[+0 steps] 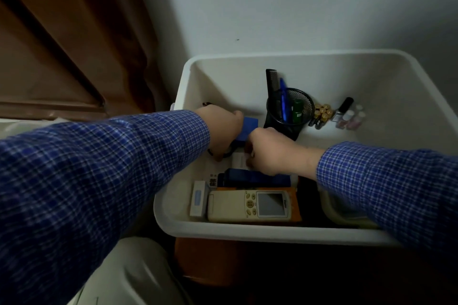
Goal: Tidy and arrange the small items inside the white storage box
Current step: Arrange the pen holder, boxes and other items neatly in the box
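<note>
Both my hands reach into the white storage box (309, 56). My left hand (220, 131) grips a small blue box (247, 129) near the box's left wall. My right hand (270, 151) is curled just beside it, its fingertips down on a white card or packet (239, 161); what they hold is hidden. Nearer the front lie a white remote control (250, 205) on an orange item (296, 205), a small white box (199, 202) and a dark blue flat item (252, 177).
A black mesh cup (290, 111) with a comb, blue pen and green bottle stands mid-box. Batteries (322, 114) and small nail polish bottles (349, 116) sit to its right. A wall rises behind the box, a brown curtain (74, 44) hangs left.
</note>
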Demonstrator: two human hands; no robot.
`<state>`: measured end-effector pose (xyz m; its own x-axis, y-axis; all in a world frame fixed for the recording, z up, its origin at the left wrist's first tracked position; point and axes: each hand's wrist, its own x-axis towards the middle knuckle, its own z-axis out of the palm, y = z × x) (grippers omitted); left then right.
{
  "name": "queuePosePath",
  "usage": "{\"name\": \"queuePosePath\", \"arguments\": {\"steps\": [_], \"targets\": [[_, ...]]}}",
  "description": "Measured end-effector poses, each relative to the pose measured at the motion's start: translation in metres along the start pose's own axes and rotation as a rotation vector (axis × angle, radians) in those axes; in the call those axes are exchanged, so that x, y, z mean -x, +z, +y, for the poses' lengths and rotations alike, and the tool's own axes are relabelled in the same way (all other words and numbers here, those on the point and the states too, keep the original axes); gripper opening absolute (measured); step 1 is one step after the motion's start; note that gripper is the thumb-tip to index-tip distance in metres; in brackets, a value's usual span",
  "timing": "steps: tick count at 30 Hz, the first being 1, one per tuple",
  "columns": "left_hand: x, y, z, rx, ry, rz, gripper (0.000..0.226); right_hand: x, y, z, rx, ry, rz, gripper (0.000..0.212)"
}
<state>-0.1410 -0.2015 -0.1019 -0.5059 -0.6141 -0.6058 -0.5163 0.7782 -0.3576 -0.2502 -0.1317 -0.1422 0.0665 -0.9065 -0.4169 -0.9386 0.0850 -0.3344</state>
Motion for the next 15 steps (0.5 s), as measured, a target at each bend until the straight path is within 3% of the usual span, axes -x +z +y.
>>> {"name": "queuePosePath", "arguments": {"steps": [8,12,15], "targets": [[0.002,0.004,0.001,-0.094,0.019,0.044,0.107,0.008,0.002,-0.003,0.018,-0.068,-0.074,0.028],[0.001,0.005,0.002,-0.119,-0.016,0.035,0.116,0.023,-0.019,0.001,-0.013,-0.064,-0.06,0.013],[0.001,0.005,0.005,-0.132,-0.053,0.037,0.106,0.041,-0.053,0.023,-0.087,-0.039,-0.063,0.025]]}}
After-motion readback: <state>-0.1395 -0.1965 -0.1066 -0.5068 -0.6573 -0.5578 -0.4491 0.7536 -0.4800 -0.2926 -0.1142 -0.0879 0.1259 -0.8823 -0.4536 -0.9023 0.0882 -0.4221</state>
